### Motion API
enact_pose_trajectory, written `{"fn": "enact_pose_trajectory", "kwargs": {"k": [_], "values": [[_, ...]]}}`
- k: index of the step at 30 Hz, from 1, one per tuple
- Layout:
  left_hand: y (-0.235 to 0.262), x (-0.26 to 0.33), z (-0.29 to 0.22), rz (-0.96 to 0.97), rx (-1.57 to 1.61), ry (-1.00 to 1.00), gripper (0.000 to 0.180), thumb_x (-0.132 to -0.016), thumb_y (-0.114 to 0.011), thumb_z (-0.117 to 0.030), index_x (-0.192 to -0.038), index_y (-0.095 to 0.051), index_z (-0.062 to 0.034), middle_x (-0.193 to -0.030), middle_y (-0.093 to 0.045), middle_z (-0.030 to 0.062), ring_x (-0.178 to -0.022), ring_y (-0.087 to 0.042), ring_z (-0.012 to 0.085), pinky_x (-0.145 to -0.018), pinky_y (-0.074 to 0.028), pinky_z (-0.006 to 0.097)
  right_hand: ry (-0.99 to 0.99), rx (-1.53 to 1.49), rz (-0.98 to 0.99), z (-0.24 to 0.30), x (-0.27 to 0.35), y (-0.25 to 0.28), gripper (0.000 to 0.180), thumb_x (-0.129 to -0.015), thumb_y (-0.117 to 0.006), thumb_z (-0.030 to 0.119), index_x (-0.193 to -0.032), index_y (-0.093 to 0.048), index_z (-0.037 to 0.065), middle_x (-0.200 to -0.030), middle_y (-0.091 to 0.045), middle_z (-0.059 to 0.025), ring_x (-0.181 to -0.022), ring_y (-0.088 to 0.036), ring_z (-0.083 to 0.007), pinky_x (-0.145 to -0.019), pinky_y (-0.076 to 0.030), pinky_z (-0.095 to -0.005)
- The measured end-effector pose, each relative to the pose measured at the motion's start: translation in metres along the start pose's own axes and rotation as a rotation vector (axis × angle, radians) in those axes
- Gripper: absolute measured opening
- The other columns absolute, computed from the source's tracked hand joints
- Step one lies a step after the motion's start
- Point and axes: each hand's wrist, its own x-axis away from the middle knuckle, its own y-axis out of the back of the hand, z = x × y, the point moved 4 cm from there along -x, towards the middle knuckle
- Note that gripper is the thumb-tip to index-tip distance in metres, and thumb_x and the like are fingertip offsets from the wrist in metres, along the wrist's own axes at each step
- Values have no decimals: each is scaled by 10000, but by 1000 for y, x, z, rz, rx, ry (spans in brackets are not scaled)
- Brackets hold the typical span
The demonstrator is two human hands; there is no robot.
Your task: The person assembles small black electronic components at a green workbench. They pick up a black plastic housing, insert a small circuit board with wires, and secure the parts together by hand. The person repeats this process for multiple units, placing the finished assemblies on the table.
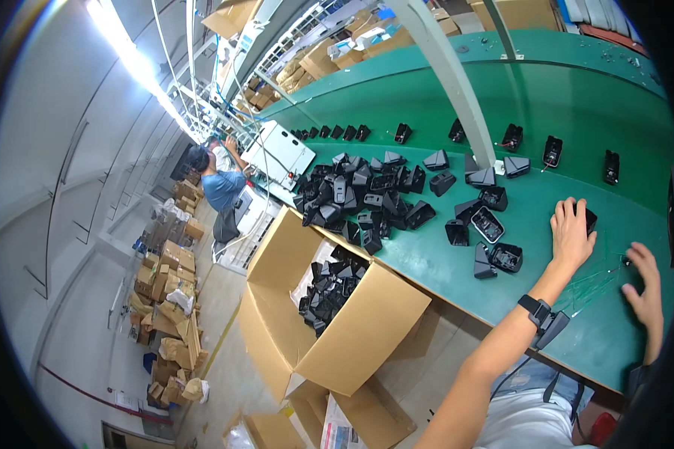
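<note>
My left hand (571,238) is closed over a black plastic housing (591,221) at the right part of the green bench. Most of that housing is hidden behind the fingers. To its right, my right hand (644,288) has thumb and fingers apart. By its fingertips shows a small dark piece (625,260), too small to name. Thin green strands (588,288) lie on the bench between the hands. Left of my left hand are several loose black housings, among them an open one (487,224) with its hollow side up and another (507,257) near the front.
A large heap of black housings (367,191) covers the bench to the left. A cardboard box (359,329) holding more stands against the bench edge. Spaced housings (552,151) line the green strip behind a pale post (457,82). Far left, a person in blue (221,183) sits near a white machine (281,156).
</note>
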Motion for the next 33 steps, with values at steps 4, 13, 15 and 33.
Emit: {"fn": "enact_pose_trajectory", "kwargs": {"k": [4,13,15,33], "values": [[-13,-15,-37,-10,274,-190,693,-707,-784,-40,-1323,-465,-24,-1349,-424,206,-1263,-425,419,-1019,-404,498,68,154,-91,8,18,18,333,-705,-645,-43,-1035,-629,2,-1168,-590,-158,-1053,-547,-329,-915,-444,-387],[0,2,-25,30,105,-158,649,-716,-742,-21,-1310,-481,-14,-1385,-399,228,-1299,-393,444,-1037,-397,521,-187,-184,-271,-27,17,-3,232,-749,-665,-35,-976,-644,9,-869,-578,-54,-722,-535,-133,-664,-452,-264],[-4,-6,-46,11,140,-271,594,-739,-738,-54,-1286,-509,-23,-1392,-402,223,-1315,-377,446,-1043,-384,533,-272,-174,-346,-21,25,20,233,-757,-678,-10,-987,-647,10,-837,-566,-31,-717,-531,-110,-650,-447,-249],[5,24,-110,203,501,-722,262,-759,-796,-32,-993,-680,-11,-965,-702,131,-859,-673,269,-766,-538,362,-223,-680,-197,2,12,21,238,-930,-711,170,-1107,-725,11,-965,-750,-77,-835,-675,-95,-733,-541,-249]]}}
